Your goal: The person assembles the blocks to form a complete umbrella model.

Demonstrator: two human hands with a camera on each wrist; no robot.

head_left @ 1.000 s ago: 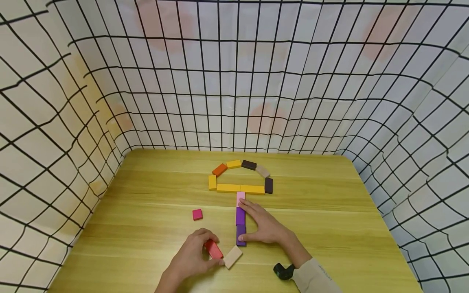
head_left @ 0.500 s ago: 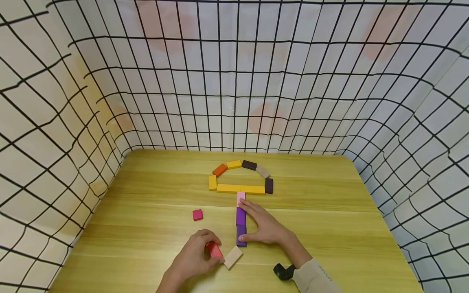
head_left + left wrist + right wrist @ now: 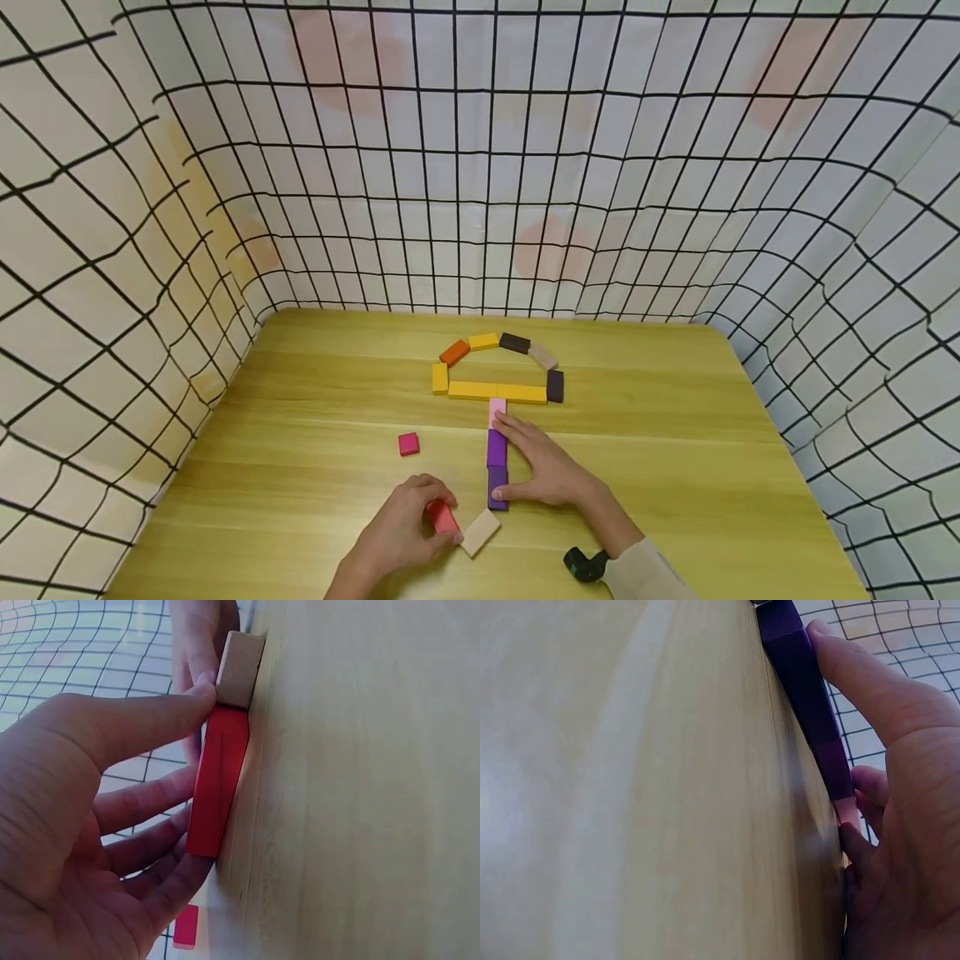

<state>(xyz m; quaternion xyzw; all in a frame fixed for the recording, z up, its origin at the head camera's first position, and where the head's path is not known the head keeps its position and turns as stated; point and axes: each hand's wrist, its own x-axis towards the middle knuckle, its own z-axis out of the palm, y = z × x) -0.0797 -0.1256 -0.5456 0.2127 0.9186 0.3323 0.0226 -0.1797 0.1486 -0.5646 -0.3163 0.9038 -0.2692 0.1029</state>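
Observation:
My left hand (image 3: pixel 401 527) grips a red block (image 3: pixel 443 517) between thumb and fingers, low on the table. In the left wrist view, one end of that red block (image 3: pixel 219 780) meets a plain wooden block (image 3: pixel 241 669), and the thumb tip lies at their joint. My right hand (image 3: pixel 551 471) rests along a straight row of blocks, fairly straight-fingered. Its thumb touches the dark purple block (image 3: pixel 497 479), and its fingertips reach the pink block (image 3: pixel 497 407). Between those two lies a brighter purple block (image 3: pixel 496 447). The right wrist view shows the thumb against the dark purple block (image 3: pixel 799 671).
Beyond the row, two yellow blocks (image 3: pixel 472 390) form a line beneath an arch of several blocks, among them an orange block (image 3: pixel 454 352) and a black block (image 3: pixel 514 342). A magenta block (image 3: pixel 408 443) lies alone at left. Black netting (image 3: pixel 480 204) surrounds the wooden table (image 3: pixel 675 467).
The whole head view has shifted slightly right and down. Both hands keep their places on the blocks, and no block has visibly moved along the table.

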